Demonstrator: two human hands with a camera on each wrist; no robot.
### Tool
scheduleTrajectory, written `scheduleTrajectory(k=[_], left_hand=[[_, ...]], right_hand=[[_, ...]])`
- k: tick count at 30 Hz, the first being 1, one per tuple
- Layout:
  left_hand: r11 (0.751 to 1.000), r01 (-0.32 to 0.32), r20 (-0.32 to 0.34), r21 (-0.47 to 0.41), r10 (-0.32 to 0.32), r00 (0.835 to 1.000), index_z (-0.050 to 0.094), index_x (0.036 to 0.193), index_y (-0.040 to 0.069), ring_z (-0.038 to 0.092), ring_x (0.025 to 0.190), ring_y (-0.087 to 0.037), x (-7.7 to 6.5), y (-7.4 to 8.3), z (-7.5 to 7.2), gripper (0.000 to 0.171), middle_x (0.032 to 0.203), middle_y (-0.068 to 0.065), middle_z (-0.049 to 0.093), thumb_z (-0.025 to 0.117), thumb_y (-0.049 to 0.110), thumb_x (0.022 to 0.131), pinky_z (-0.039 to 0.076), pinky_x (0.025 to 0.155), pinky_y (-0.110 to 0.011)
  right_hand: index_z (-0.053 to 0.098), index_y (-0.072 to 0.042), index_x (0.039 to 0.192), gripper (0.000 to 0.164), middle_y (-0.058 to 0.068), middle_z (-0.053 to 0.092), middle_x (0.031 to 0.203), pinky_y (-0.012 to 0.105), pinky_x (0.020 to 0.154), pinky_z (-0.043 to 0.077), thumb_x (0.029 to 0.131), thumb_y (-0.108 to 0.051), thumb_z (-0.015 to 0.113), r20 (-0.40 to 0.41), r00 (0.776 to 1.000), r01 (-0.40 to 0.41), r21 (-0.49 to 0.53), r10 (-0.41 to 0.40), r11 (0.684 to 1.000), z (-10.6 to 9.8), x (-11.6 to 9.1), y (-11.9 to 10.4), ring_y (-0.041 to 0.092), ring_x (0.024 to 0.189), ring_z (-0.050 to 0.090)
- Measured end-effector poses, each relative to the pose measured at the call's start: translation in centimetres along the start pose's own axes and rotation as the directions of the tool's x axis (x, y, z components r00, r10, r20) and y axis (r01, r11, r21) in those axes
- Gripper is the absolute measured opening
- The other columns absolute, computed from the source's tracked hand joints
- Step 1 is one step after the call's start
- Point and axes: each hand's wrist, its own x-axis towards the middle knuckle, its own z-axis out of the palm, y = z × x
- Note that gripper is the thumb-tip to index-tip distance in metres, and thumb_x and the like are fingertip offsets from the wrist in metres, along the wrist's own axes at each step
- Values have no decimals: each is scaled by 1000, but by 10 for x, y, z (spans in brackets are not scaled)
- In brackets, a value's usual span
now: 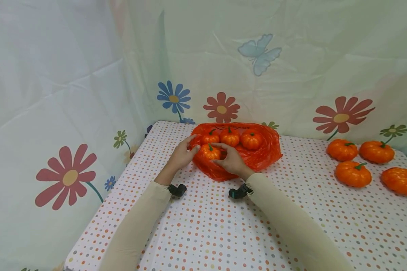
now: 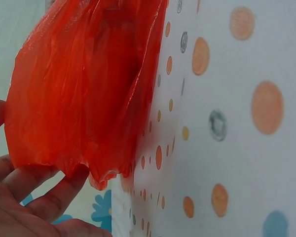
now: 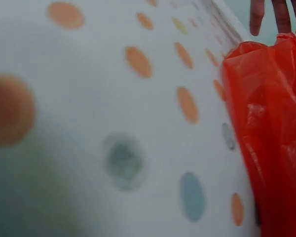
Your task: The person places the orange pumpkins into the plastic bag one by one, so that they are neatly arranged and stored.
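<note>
A red plastic bag (image 1: 269, 150) lies on the table with its mouth spread, holding several small orange pumpkins, such as the one at its right (image 1: 251, 139). My right hand (image 1: 232, 161) holds the nearest pumpkin (image 1: 209, 153) at the bag's front, thumb and fingers bent round its right side. Across from it, my left hand (image 1: 182, 153) is at the bag's left edge, its fingers spread and relaxed. In the left wrist view, fingertips of the left hand (image 2: 34, 197) touch the rim of the red bag (image 2: 84, 89). The bag (image 3: 274, 128) hides the pumpkins in the right wrist view.
At the right of the dotted table (image 1: 203, 233) sit several more pumpkins, one of them (image 1: 353, 174) nearest the bag. Behind the table hangs a flowered cloth (image 1: 291, 67), and another side of it (image 1: 71, 94) stands along the left edge.
</note>
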Motion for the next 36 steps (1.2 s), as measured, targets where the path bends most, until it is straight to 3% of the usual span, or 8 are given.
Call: scheduleTrajectory(k=[16, 22, 26, 29, 32, 36], left_hand=[[1000, 7, 13, 17, -7, 1000, 37, 152, 25, 46, 138, -33, 2, -1, 1, 57, 153, -10, 44, 56, 32, 99, 41, 111, -54], [1000, 1, 17, 20, -1, 1000, 36, 153, 24, 46, 138, -33, 2, -2, 2, 58, 153, -10, 43, 56, 31, 99, 41, 112, -53], [1000, 9, 15, 15, -9, 1000, 37, 153, 24, 46, 138, -32, 3, -2, 3, 58, 153, -10, 44, 56, 31, 99, 41, 112, -53], [1000, 20, 14, 11, -21, 1000, 37, 153, 25, 45, 138, -31, 4, -4, 3, 58, 153, -9, 43, 56, 32, 99, 40, 112, -53], [1000, 26, 11, 6, -26, 1000, 37, 153, 25, 44, 139, -31, 4, -6, 4, 58, 154, -8, 43, 56, 32, 99, 40, 113, -52], [1000, 28, 11, -2, -28, 1000, 36, 153, 24, 44, 139, -31, 4, -7, 4, 58, 154, -8, 42, 56, 32, 99, 41, 112, -51]], right_hand=[[52, -19, 140, 59, 9, 51, 144, 51, 106, 46, 86, -9, 75, -2, 997, 70, -136, -71, 988, 4, 2, -5, 32, 124, 53], [52, -16, 141, 59, 8, 49, 146, 54, 116, 35, 87, -12, 75, 7, 995, 103, -141, -103, 985, 1, 2, -4, 32, 135, 44], [48, -16, 144, 58, 10, 45, 150, 59, 116, 31, 90, -22, 72, -10, 994, 102, -156, -104, 983, -9, -7, -10, 34, 141, 38], [40, -16, 149, 61, 12, 43, 152, 59, 113, 37, 95, -27, 66, -36, 995, 82, -168, -89, 982, -21, -18, -16, 36, 140, 40], [34, -15, 152, 64, 15, 44, 152, 55, 104, 47, 96, -25, 63, -75, 991, 101, -166, -115, 981, -36, -30, -18, 39, 136, 45], [33, -16, 152, 63, 16, 47, 149, 54, 96, 52, 97, -18, 63, -148, 976, 131, -181, -159, 975, -59, -49, -11, 39, 133, 48]])
